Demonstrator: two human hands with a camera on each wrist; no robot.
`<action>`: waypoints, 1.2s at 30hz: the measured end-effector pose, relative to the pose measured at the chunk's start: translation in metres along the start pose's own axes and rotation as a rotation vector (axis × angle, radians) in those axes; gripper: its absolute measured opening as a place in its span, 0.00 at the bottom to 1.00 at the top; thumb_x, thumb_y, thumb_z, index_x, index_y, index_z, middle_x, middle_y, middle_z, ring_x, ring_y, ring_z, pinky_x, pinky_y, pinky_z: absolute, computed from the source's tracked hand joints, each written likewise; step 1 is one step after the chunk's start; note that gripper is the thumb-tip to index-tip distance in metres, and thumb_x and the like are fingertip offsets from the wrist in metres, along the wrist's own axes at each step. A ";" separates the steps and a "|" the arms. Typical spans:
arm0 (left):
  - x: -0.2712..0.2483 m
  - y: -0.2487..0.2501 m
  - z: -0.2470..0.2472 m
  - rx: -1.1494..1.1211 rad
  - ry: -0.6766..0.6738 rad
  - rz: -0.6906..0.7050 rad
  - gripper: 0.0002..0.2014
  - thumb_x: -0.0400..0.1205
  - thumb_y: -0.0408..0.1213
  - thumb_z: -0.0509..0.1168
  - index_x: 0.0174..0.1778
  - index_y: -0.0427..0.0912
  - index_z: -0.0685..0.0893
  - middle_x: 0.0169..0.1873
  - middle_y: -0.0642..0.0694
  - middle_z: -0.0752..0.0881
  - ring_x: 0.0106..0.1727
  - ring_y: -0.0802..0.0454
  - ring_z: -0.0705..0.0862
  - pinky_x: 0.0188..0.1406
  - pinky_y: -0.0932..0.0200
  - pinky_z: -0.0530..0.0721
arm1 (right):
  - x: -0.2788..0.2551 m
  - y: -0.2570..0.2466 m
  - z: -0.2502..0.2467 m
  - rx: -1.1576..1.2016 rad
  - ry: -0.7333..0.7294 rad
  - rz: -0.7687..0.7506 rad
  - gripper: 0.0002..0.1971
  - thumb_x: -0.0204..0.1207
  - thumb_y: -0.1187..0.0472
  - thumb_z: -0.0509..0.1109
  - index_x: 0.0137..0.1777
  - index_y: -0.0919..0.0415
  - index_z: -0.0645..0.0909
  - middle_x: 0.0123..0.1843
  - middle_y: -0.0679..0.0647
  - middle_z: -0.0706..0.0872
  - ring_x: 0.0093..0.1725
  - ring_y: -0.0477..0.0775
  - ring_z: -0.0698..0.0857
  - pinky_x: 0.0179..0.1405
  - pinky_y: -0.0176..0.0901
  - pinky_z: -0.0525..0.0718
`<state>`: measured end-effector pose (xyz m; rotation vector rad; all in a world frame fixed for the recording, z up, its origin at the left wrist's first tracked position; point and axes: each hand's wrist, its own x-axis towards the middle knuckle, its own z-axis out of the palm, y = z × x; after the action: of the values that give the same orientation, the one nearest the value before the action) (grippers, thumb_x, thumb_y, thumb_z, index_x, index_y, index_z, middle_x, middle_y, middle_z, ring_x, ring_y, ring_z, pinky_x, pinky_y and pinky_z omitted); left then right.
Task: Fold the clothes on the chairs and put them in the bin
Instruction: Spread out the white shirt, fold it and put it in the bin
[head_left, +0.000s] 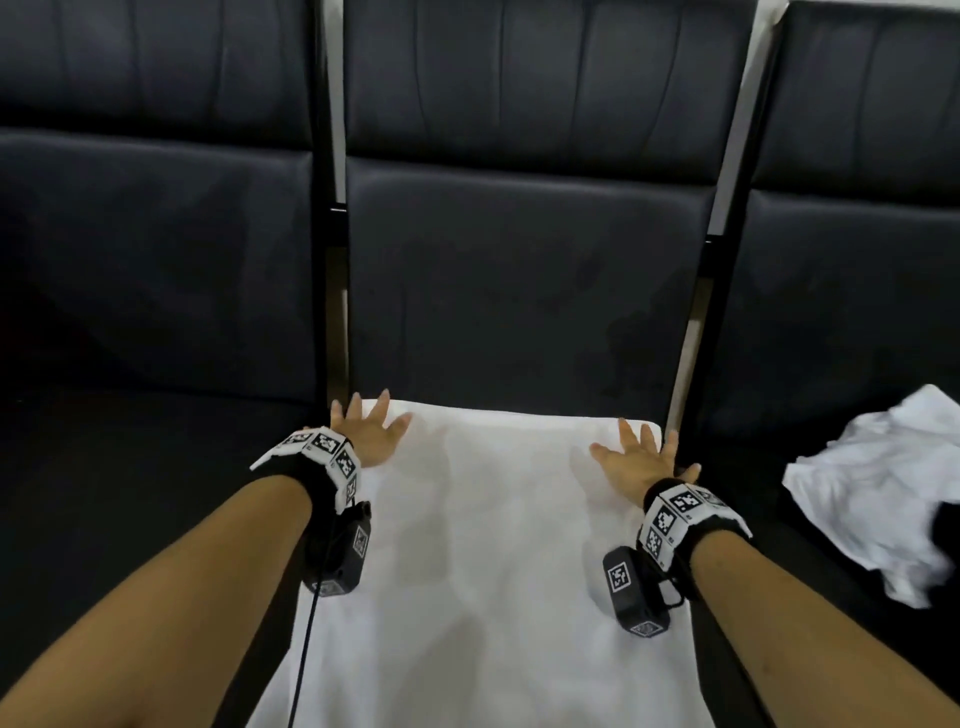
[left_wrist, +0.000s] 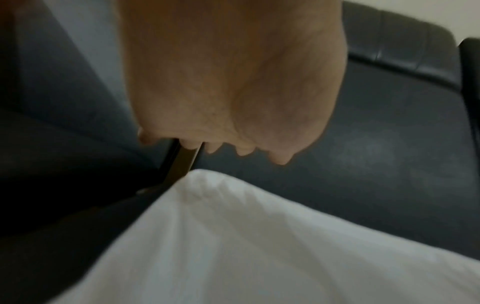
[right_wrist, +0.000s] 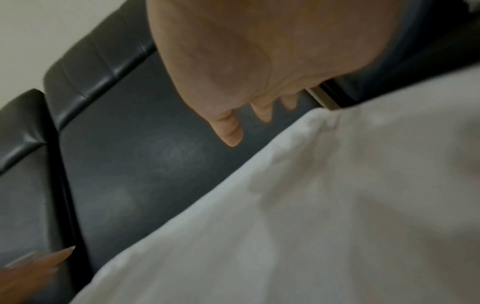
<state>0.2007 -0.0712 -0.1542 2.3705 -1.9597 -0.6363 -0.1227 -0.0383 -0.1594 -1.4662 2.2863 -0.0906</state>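
Neither hand grips anything: both are spread flat, fingers straight and fanned. Going from the left, the left chair (head_left: 156, 270) has a dark padded seat with nothing white on it in view. Next comes the left hand (head_left: 370, 432), at the far left corner of the white garment (head_left: 483, 545), which lies smoothed out over the seat of the middle chair (head_left: 519, 291). In the left wrist view that hand (left_wrist: 233, 82) seems to hover just above the corner of the cloth (left_wrist: 259, 236) rather than press it; whether it touches cannot be told. The garment covers the near part of the seat and runs off the front edge toward the person, its far edge straight. At its far right corner is the right hand (head_left: 640, 457), fingers reaching the seat's right edge; the right wrist view shows them (right_wrist: 228, 127) straight above the cloth. Farther right, a crumpled white garment (head_left: 883, 499) lies on the seat of the right chair (head_left: 852, 312).
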 end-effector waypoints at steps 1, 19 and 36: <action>-0.010 -0.001 -0.009 -0.044 0.013 -0.008 0.28 0.90 0.51 0.38 0.86 0.50 0.44 0.85 0.42 0.44 0.85 0.36 0.43 0.81 0.35 0.44 | -0.013 0.001 -0.006 0.030 -0.005 -0.002 0.34 0.82 0.35 0.51 0.85 0.40 0.45 0.88 0.45 0.43 0.85 0.55 0.32 0.79 0.70 0.36; -0.242 -0.082 0.050 -0.317 0.174 -0.092 0.14 0.80 0.43 0.68 0.42 0.33 0.77 0.45 0.36 0.84 0.42 0.39 0.82 0.36 0.55 0.76 | -0.222 0.105 0.036 0.335 0.103 0.020 0.18 0.81 0.59 0.61 0.64 0.69 0.82 0.63 0.66 0.84 0.64 0.65 0.82 0.54 0.44 0.78; -0.246 -0.104 0.066 -0.476 0.304 -0.141 0.15 0.77 0.37 0.72 0.49 0.26 0.85 0.46 0.31 0.87 0.46 0.34 0.87 0.47 0.47 0.86 | -0.230 0.124 0.050 0.935 -0.061 0.032 0.07 0.83 0.64 0.65 0.45 0.67 0.78 0.40 0.62 0.83 0.37 0.59 0.83 0.27 0.47 0.86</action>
<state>0.2443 0.1999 -0.1657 2.1608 -1.3501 -0.6172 -0.1281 0.2282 -0.1676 -0.9001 1.7826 -0.9425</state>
